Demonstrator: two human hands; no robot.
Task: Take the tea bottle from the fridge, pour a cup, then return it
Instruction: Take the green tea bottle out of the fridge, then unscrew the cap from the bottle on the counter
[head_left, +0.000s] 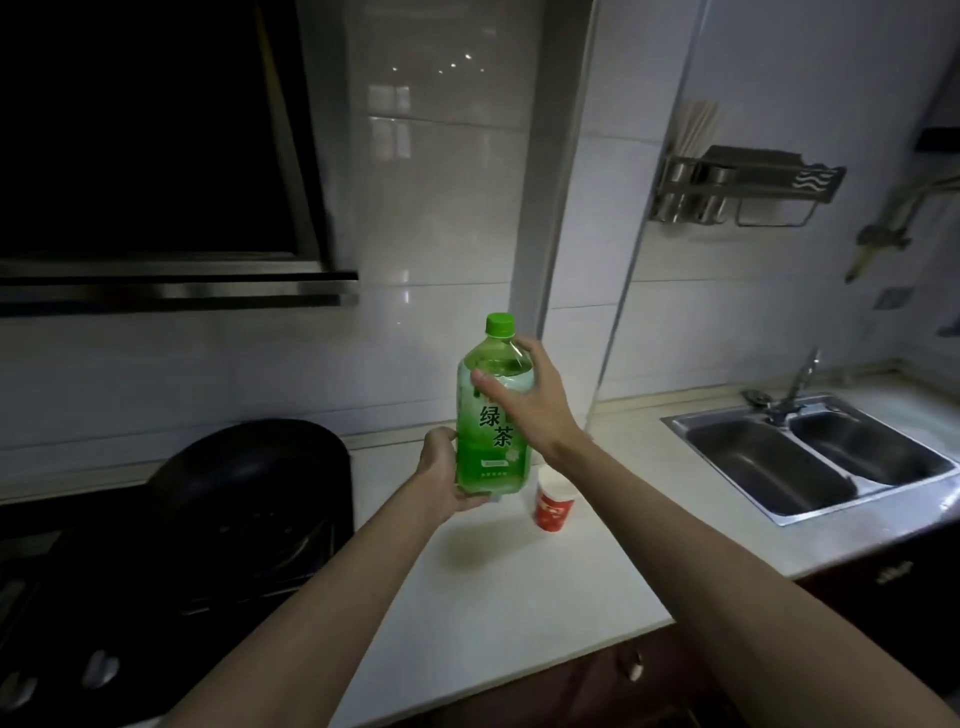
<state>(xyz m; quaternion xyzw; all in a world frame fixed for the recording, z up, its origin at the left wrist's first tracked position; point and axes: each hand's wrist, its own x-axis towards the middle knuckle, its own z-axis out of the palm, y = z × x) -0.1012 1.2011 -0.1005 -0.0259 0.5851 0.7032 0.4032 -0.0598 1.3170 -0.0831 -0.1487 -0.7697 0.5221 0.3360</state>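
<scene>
A large green tea bottle (491, 447) with a green cap is held upright above the white counter (498, 582). My left hand (441, 470) grips its lower part from the left and underneath. My right hand (524, 395) grips its upper shoulder, thumb across the front, just below the cap. The cap is on. A red and white paper cup (554, 504) stands on the counter just right of and below the bottle. The fridge is out of view.
A black wok (249, 478) sits on the dark stove (156, 587) at left, under the range hood (171, 291). A steel double sink (815, 457) with a tap lies at right. A wall rack (748, 187) with chopsticks hangs above it.
</scene>
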